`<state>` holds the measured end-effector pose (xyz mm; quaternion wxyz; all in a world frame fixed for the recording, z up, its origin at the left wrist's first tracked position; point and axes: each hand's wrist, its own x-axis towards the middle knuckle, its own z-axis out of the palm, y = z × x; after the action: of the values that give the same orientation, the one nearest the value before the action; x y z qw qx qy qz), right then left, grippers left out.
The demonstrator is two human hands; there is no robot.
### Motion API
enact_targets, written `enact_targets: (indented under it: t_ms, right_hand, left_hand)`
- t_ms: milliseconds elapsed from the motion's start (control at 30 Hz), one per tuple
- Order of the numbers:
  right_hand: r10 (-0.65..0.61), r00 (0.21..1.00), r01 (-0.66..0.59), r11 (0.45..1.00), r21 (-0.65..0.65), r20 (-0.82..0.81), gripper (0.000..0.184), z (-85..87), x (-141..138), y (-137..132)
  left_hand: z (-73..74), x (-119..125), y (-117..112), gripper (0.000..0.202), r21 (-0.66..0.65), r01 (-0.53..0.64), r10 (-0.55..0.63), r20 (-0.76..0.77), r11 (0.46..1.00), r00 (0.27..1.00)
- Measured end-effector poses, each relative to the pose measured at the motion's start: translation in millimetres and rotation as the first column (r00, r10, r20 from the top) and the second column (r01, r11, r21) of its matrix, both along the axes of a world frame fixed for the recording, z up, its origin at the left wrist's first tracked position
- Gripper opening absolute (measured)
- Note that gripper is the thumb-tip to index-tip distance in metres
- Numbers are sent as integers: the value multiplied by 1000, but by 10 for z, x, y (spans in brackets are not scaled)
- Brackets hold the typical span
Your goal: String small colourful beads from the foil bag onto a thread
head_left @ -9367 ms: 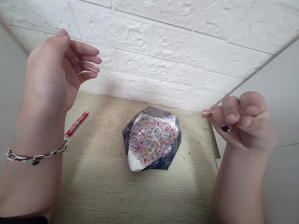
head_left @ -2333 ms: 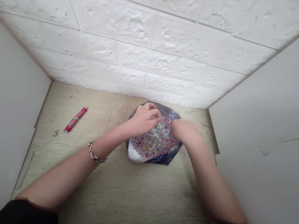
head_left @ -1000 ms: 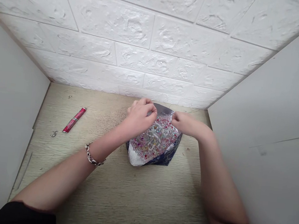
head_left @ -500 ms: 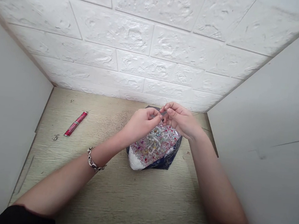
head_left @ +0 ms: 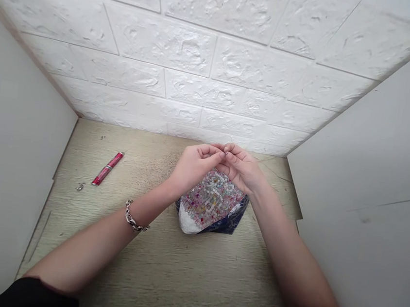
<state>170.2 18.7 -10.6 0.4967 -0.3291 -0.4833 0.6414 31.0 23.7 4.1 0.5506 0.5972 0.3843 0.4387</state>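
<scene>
beads (head_left: 209,204) below left hand (head_left: 198,166), right hand (head_left: 245,171) | fingertips meeting, cannot tell what's pinched | hands hide far beads | red tube (head_left: 108,168) leftward

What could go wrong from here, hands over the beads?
1. The left hand and right hand meet at the fingertips over the beads. Anything pinched there, too small to make out, could drop and get lost among them.
2. The container is open, with both hands close; a knock might spill beads onto the table.
</scene>
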Motion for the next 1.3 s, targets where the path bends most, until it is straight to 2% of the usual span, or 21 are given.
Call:
enact_targets:
  t_ms: [167, 300, 500, 600, 1000, 1133, 1300]
  right_hand:
    - [-40, 998, 40, 999, 5, 46, 16, 3, -38, -11]
    - [-23, 1000, 23, 1000, 9, 14, 13, 2, -51, -16]
    - [-57, 997, 57, 998, -3, 50, 10, 9, -60, -27]
    - [-27, 999, 27, 999, 23, 21, 15, 3, -61, -26]
    - [-6, 998, 8, 999, 36, -55, 16, -26, -74, -14]
    - [-27, 999, 28, 999, 32, -30, 17, -26, -79, -16]
    - [-45, 995, 45, 999, 0, -91, 16, -5, -90, -33]
  left_hand:
    - [49, -3, -16, 19, -30, -39, 37, -42, 999, 998]
    - [105, -11, -40, 17, -55, -43, 40, -53, 998, 998]
    - [107, -20, -45, 17, -57, -36, 32, -68, 998, 997]
    - [104, -18, -45, 18, -58, -42, 38, -79, 997, 996]
    - [89, -17, -36, 15, -67, -22, 22, -5, 998, 1000]
    - [69, -15, -29, 16, -83, -3, 5, 29, 997, 1000]
    - [61, -17, -22, 17, -114, 15, -8, 54, 993, 998]
